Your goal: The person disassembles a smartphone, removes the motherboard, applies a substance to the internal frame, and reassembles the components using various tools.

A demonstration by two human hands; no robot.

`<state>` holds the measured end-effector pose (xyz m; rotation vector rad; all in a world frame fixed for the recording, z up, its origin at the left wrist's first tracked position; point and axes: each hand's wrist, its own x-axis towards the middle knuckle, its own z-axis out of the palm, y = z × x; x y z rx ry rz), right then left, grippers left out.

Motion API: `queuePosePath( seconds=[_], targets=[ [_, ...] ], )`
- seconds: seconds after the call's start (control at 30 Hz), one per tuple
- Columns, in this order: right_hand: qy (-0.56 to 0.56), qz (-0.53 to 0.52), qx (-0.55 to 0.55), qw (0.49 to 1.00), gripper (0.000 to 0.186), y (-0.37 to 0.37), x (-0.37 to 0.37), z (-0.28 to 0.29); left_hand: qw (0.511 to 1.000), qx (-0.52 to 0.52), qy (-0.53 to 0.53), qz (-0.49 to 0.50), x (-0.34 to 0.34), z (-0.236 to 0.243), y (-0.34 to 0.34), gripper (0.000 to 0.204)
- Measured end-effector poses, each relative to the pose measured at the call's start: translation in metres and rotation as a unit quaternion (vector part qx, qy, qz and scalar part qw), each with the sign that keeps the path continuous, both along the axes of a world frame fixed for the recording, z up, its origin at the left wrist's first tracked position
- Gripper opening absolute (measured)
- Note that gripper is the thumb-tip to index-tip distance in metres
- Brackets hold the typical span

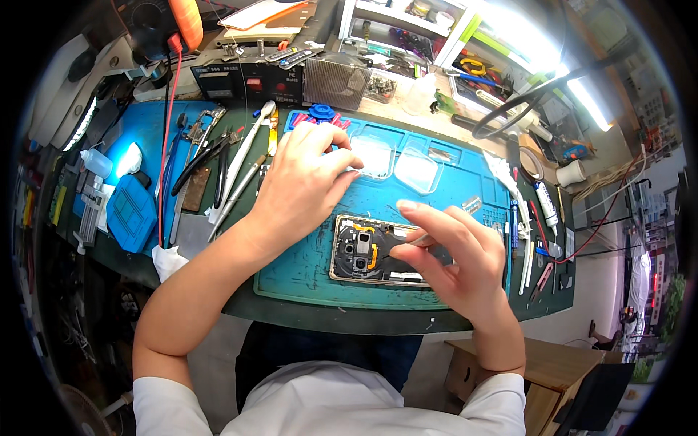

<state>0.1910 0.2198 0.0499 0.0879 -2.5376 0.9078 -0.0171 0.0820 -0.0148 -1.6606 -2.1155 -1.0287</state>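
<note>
On the blue work mat (305, 280) lies a smartphone (337, 270) with its back off, camera module and orange flex parts bared. My right hand (465, 254) hovers over its right half, thumb and fingers curled toward each other. A thin greyish piece shows between them, too small to name. My left hand (302, 178) is bent above the mat, left of the phone's top, fingertips drawn together at the edge of a clear plastic box (374, 156). Whatever they pinch is hidden. Beside that box sits a second clear plastic one (419, 168).
Tweezers and pliers (222, 174) and a white brush (251, 142) lie left of the mat. A black power unit (254, 81) stands behind. A red test lead (166, 145) hangs at left. Pens and a white tube (545, 203) lie at right, under a bright lamp (582, 94).
</note>
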Motion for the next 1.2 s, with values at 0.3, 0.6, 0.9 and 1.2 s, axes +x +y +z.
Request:
queuePosePath(
  seconds=[0.3,0.6,0.9,1.2],
  targets=[
    [0.045,0.022,0.018,0.999,0.05,-0.001,-0.006,-0.005,0.992,0.027,-0.094,-0.079,0.004,0.013,-0.005,0.016],
    [0.002,0.017,-0.008,1.0,0.051,-0.004,-0.002,0.0,0.96,-0.061,-0.2,-0.186,0.001,0.013,-0.01,0.017],
    [0.121,-0.112,-0.1,0.981,0.039,0.019,-0.016,-0.019,0.996,-0.007,-0.092,-0.018,-0.004,0.008,-0.007,0.014],
    [0.104,-0.116,-0.114,0.981,0.026,0.028,-0.056,-0.046,0.996,-0.001,-0.083,0.037,-0.009,0.007,-0.011,0.013]
  ],
)
